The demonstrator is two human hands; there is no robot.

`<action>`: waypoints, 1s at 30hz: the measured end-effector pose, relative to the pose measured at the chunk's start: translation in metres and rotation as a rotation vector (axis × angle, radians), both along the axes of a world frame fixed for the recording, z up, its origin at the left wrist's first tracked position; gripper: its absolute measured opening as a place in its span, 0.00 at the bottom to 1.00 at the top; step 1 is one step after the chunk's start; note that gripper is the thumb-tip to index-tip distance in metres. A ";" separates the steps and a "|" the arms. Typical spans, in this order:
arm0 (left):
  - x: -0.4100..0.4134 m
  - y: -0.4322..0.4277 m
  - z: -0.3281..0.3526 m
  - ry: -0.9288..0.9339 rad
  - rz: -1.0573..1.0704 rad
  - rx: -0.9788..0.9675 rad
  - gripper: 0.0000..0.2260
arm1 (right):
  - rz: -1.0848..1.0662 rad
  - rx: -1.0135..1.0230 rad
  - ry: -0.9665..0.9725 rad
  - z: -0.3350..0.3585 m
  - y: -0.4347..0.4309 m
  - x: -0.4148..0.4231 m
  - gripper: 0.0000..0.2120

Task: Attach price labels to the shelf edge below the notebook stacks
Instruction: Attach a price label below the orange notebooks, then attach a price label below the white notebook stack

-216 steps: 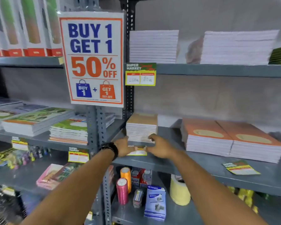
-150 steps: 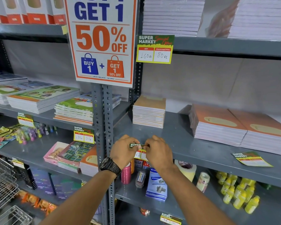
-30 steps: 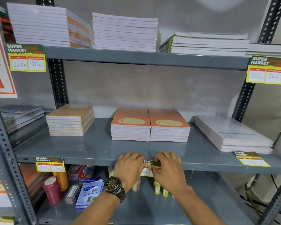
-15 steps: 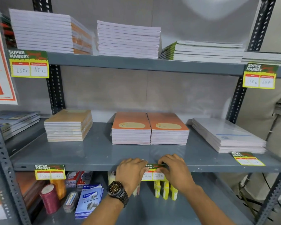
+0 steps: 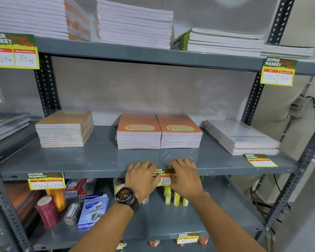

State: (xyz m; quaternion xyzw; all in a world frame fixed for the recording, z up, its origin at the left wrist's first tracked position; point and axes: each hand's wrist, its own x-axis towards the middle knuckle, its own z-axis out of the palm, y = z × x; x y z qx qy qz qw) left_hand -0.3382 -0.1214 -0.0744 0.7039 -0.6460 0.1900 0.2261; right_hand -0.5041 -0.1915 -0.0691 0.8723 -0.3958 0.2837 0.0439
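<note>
A yellow and green price label [image 5: 164, 176] hangs on the front edge of the grey middle shelf [image 5: 91, 172], right below two orange notebook stacks [image 5: 159, 131]. My left hand [image 5: 142, 177] pinches its left side and my right hand [image 5: 185, 176] pinches its right side, so most of the label is hidden. Another label [image 5: 45, 180] is fixed to the same edge further left, below the tan notebook stack [image 5: 65, 129]. A loose label [image 5: 261, 160] lies flat on the shelf in front of the white notebook stack [image 5: 241, 137].
The upper shelf [image 5: 153, 55] carries more notebook stacks and two hanging labels [image 5: 14, 51] [image 5: 278, 71]. Below are red spools [image 5: 47, 210], a blue packet [image 5: 94, 210] and yellow bottles [image 5: 175, 198]. Slotted uprights [image 5: 251, 99] frame the bay; cables hang at the right.
The view has moved closer to the shelf. Both hands stay at the label on the shelf edge, their fingers closing a little tighter over it.
</note>
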 end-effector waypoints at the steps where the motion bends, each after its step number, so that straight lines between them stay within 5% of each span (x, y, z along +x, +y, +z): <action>1: -0.002 -0.001 0.002 -0.009 0.019 0.018 0.17 | 0.001 -0.010 0.005 -0.001 0.001 0.000 0.08; 9: -0.019 -0.010 0.008 0.047 0.159 0.079 0.14 | 0.164 -0.013 -0.037 -0.006 -0.014 -0.016 0.06; 14: -0.046 -0.018 0.029 0.233 0.115 0.125 0.21 | 0.362 0.188 -0.274 0.003 -0.038 -0.074 0.09; 19: -0.141 -0.057 0.040 0.404 -0.066 0.032 0.16 | 0.274 0.139 -0.418 0.016 -0.088 -0.191 0.04; 24: -0.254 -0.120 0.043 0.448 -0.188 0.007 0.08 | 0.133 0.130 -0.412 0.042 -0.143 -0.291 0.10; 30: -0.326 -0.178 0.051 0.564 -0.114 0.033 0.06 | -0.039 0.293 -0.363 0.043 -0.199 -0.356 0.08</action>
